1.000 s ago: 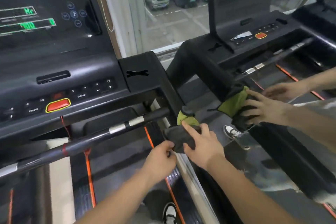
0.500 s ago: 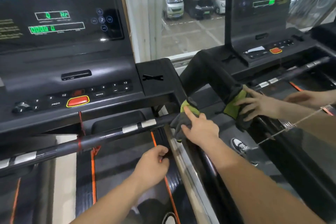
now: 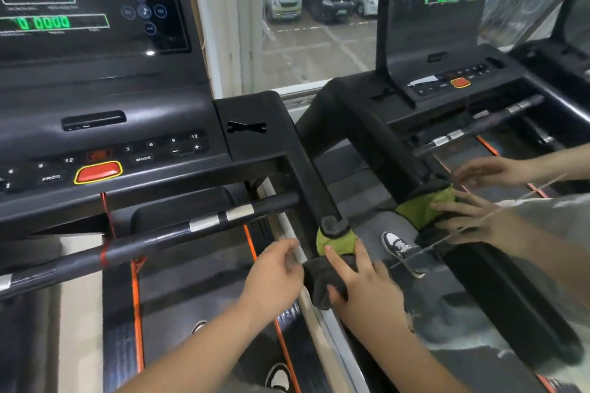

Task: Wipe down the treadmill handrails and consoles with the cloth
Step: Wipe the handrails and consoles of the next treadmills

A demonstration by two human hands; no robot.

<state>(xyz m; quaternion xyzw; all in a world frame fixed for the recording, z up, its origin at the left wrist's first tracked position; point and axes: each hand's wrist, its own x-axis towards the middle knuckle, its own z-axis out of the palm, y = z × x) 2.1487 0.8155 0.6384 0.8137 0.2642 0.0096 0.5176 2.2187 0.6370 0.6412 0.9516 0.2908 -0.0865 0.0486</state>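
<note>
The black right handrail (image 3: 314,179) slopes down from the treadmill console (image 3: 134,150) toward me. A green and dark grey cloth (image 3: 336,244) is wrapped over the rail's lower end, just below its round end cap. My right hand (image 3: 367,290) grips the cloth, with fingers spread on top and the thumb tucked round the dark part. My left hand (image 3: 274,268) hovers at the cloth's left edge with loosely curled fingers and holds nothing.
A mirror wall (image 3: 479,281) stands directly to the right and repeats the treadmill, the cloth and both hands. The front crossbar (image 3: 159,236) with silver grip plates runs left below the console. The belt (image 3: 204,290) and my shoes lie below. A window is behind.
My right hand has slid the cloth back down the handrail to its end cap. My left hand dropped away from the cloth, then rose again to its left edge.
</note>
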